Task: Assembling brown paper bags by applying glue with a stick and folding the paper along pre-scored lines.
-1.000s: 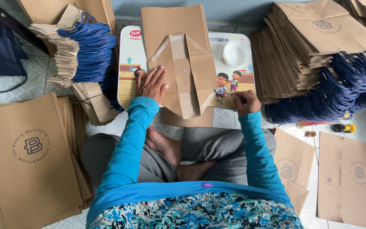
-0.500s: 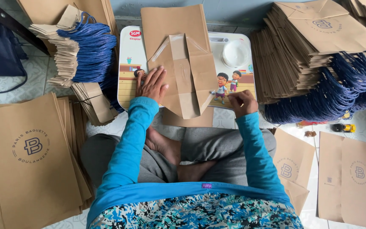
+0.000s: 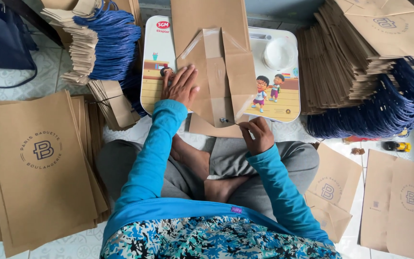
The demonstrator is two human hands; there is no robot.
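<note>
Left hand: we see our left hand (image 3: 180,86) spread flat, fingers apart, pressing on the left part of the folded bag bottom, just as it lay a second ago.
Right hand: our right hand (image 3: 257,134) is closed in a pinch on a thin stick-like tool (image 3: 230,122) whose tip meets the lower point of the fold; what the tool is we cannot tell.
What changed: a second ago this hand sat over the right side of the tabletop, by the cartoon figures; now it has come down and inward to the lower centre of the frame.
Paper bag: the brown paper bag (image 3: 216,72) lies flat at upper centre, its bottom flaps opened into a long diamond, shiny along the creases.
What it means: we judge that work has moved to the tip of the fold, with the bag held steady.
Tabletop: the small illustrated tabletop (image 3: 283,103) carries the bag and a round white lid or dish (image 3: 279,52) at its upper right.
Around us: stacks of finished bags with blue cord handles (image 3: 398,103) sit at right and upper left; flat printed bags (image 3: 39,163) lie on the floor at left.
</note>
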